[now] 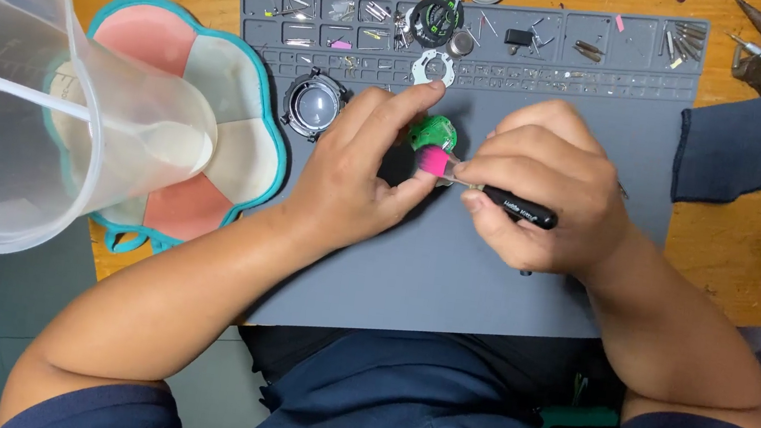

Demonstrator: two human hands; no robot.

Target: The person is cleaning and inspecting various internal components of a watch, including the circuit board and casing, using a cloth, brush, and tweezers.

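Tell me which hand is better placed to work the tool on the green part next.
Probably the right hand: it already grips the black-handled tool, tip pointed at the green part. The left hand is occupied pinching that part, a pink cover on one finger, above the grey mat.

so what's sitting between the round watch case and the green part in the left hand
In the head view only the left hand itself lies between the round watch case and the green part, over the grey mat.

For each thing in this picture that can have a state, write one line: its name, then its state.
left hand: pinching the green part
green part: held above the mat
right hand: gripping the screwdriver
screwdriver: level, tip at the green part
watch case: lying flat on the mat
measuring jug: tipped on its side
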